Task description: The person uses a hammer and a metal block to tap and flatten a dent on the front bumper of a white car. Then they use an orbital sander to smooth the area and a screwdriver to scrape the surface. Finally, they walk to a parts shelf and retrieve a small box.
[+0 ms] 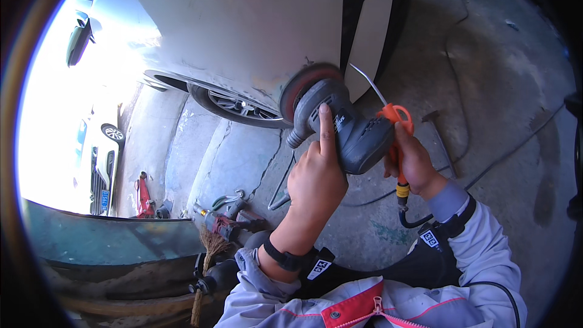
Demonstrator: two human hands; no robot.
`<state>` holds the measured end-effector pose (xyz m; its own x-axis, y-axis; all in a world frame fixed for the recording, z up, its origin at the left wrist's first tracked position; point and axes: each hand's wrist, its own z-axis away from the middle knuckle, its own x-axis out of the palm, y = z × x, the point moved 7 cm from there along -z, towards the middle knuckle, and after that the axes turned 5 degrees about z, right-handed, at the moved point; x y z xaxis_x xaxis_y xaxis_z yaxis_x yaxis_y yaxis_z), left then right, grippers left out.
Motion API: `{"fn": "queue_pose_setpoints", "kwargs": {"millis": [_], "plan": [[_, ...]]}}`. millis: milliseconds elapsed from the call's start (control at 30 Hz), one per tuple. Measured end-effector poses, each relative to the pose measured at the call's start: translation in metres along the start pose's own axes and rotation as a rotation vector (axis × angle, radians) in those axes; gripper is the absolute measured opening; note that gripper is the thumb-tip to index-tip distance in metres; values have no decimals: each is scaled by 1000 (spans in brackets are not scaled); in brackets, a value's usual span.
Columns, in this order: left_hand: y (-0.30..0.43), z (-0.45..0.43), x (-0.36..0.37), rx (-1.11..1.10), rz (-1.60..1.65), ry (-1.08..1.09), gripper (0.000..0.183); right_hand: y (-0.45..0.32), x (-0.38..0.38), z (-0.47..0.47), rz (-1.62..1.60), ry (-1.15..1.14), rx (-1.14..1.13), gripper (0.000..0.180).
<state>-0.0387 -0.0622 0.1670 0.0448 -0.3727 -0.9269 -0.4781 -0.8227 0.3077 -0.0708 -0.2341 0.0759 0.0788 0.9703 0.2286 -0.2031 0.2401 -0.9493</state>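
Note:
My left hand [319, 168] grips the dark body of a disc sander [364, 136], its index finger laid along the housing. The sander's round red-edged pad [309, 84] is at the lower edge of a car's grey body panel [237, 18], just above a wheel [241, 107]; whether pad and panel touch I cannot tell. In my right hand [414, 159] is an orange air blow gun [395, 111] with a bent metal nozzle, pointing up beside a black trim frame [348, 13]. A yellow and brass coupling joins the gun to a dark hose [412, 223]. The right fingers are close behind the sander's rear end.
A hammer [441, 143] and dark hoses [505, 150] lie on the concrete floor at right. Lower left are power tools [223, 225], a straw brush [209, 246] and a greenish panel [114, 239]. Farther left stand a red floor jack [144, 196] and a white car [107, 159].

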Motion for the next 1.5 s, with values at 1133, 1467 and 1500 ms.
{"fn": "queue_pose_setpoints", "kwargs": {"millis": [1133,1467,1500], "plan": [[49,-17,6,-140,-78,-34,95,-15,-66,-56,160,-277,201,67],[42,-12,5,-97,-83,-2,94,-5,-61,-51,124,-345,189,67],[36,-9,7,-125,-50,-28,95,-3,-58,-49,138,-355,198,66]]}}
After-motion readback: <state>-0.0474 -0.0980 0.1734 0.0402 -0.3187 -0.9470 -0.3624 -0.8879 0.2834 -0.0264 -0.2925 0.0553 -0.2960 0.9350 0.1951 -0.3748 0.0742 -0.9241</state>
